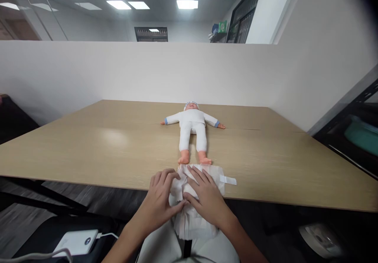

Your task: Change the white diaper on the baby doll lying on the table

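Note:
A white diaper [195, 225] lies spread at the table's front edge, its near end hanging down over my lap. One pale tape tab [229, 180] sticks out from its right side. My right hand [206, 196] rests flat on the diaper with the fingers spread. At the diaper's left edge is my left hand [161, 196], its fingers bent and the thumb held apart from them, touching the material. Just beyond the diaper a baby doll [192, 129] lies on its back, arms stretched out, feet toward me. It wears a white suit with blue cuffs and a cap.
The wooden table [118, 149] runs back to a low white wall [141, 74]. At the lower left, a white power bank [77, 242] with a cable sits on a black chair [41, 235]. A dark-framed unit [354, 125] stands at the right.

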`<control>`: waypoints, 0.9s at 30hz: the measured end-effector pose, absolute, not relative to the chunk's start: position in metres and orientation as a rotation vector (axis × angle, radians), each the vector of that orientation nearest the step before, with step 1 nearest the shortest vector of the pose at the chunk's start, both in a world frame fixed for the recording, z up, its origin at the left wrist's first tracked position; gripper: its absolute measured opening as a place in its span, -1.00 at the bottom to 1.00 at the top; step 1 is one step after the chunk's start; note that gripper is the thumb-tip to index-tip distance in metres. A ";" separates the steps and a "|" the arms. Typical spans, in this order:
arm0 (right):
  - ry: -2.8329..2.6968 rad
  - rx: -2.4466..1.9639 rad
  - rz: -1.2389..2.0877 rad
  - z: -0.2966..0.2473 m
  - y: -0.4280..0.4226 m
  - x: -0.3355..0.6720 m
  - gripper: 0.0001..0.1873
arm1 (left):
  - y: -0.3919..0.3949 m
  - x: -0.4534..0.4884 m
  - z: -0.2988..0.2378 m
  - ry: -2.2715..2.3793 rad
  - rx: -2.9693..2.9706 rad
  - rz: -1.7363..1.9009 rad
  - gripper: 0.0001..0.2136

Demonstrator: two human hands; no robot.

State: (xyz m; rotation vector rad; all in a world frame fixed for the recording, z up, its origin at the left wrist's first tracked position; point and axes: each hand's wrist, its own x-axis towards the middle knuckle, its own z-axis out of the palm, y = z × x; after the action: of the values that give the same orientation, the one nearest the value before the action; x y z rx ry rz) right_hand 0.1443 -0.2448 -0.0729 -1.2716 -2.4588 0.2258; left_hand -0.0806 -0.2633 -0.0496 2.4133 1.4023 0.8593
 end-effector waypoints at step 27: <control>-2.437 -1.271 0.218 -0.075 -0.245 0.144 -0.46 | -0.254 -0.099 -0.045 1.170 2.550 1.026 -0.90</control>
State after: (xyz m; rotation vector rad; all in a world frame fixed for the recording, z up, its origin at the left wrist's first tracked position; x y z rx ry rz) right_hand 0.1441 -0.2452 -0.0747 -1.2708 -2.4373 0.2184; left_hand -0.0994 -0.2544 -0.0449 2.5502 1.1701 1.0260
